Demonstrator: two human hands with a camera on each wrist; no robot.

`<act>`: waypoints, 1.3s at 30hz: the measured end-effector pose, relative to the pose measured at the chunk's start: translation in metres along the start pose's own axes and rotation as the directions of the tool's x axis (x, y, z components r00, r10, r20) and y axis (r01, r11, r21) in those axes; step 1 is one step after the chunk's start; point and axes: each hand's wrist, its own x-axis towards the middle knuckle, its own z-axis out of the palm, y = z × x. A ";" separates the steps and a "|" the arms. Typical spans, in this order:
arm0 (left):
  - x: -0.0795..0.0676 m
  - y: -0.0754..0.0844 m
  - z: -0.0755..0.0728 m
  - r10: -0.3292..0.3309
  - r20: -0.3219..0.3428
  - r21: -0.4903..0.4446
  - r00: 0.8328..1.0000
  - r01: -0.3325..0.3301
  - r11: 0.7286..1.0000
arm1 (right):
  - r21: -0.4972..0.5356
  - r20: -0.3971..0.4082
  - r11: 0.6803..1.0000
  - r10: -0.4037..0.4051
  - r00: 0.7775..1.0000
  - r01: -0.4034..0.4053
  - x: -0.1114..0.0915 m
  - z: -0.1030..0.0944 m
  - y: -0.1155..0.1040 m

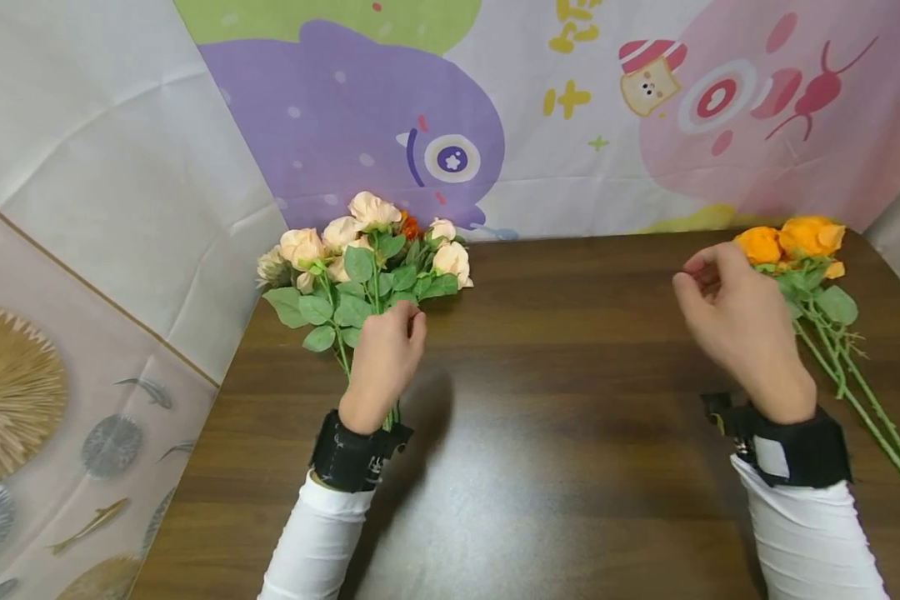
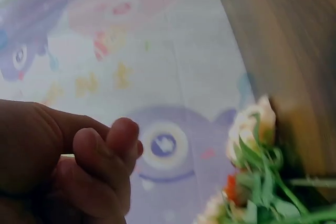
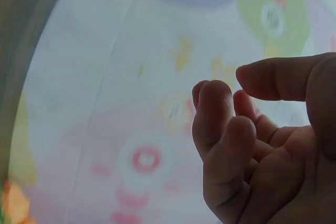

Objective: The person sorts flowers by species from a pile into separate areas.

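My left hand [image 1: 384,358] hovers over the stems of a bunch of pale peach roses [image 1: 358,265] lying on the left of the table. Its fingers curl loosely towards the thumb, with nothing between them in the left wrist view. Part of the green stems is hidden beneath this hand and wrist. On the other side, my right hand [image 1: 750,325] is raised just left of some orange roses [image 1: 812,237], thumb and fingertips bent and apart. It holds nothing. The orange roses' long green stems [image 1: 866,400] slant towards the lower right.
A dark brown wooden table [image 1: 570,333] lies under both bunches. A small orange-red flower [image 1: 410,226] shows among the peach roses. Behind the table hangs a cloth backdrop [image 1: 540,183] with cartoon prints. A shell-and-fish patterned cloth [image 1: 112,375] borders the left side.
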 end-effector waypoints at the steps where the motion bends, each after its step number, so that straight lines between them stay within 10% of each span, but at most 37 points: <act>1: 0.002 -0.006 -0.001 -0.030 0.011 0.002 0.999 0.030 1.000 | 0.003 0.020 0.999 -0.032 0.999 0.032 -0.002 0.004 -0.007; 8: 0.013 -0.045 -0.002 -0.201 0.107 0.065 0.974 0.195 0.979 | 0.002 0.166 0.993 -0.121 0.979 0.122 -0.014 0.025 -0.032; 21: 0.016 -0.062 0.017 -0.375 0.242 0.251 0.895 0.316 0.915 | -0.012 0.212 0.990 -0.133 0.968 0.139 -0.017 0.028 -0.036; 39: 0.011 -0.060 0.006 -0.239 0.140 0.171 0.961 0.214 0.962 | -0.016 0.282 0.987 -0.147 0.948 0.157 -0.016 0.034 -0.040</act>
